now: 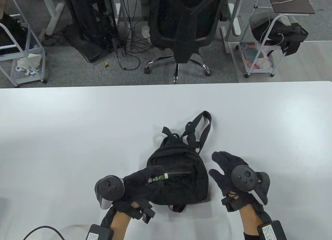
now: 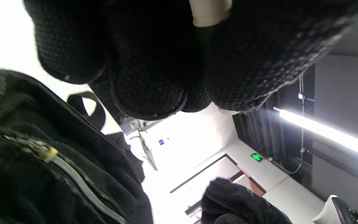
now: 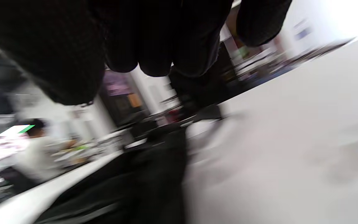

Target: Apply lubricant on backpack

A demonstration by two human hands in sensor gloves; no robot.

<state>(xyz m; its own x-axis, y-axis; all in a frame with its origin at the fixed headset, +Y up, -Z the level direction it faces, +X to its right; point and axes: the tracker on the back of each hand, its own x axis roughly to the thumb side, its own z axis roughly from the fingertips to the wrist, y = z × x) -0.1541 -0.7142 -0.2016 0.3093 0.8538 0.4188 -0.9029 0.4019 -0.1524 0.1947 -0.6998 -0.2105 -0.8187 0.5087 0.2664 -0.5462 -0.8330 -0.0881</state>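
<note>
A small black backpack (image 1: 179, 170) lies flat on the white table (image 1: 77, 125), straps toward the far side. My left hand (image 1: 145, 180) grips a slim green and white lubricant tube (image 1: 158, 177) over the backpack's front pocket zipper (image 1: 179, 173). The left wrist view shows the tube (image 2: 210, 12) between my fingers (image 2: 154, 77) and the zipper (image 2: 48, 154) below. My right hand (image 1: 224, 170) hovers just right of the backpack, fingers spread and empty. The right wrist view is blurred, with the backpack (image 3: 154, 161) dark below my fingers (image 3: 154, 46).
The table's far edge runs across the table view. Beyond it stand a black office chair (image 1: 185, 24), white wire carts (image 1: 262, 50) and cables on the floor. A cable (image 1: 39, 231) lies at the table's near left corner.
</note>
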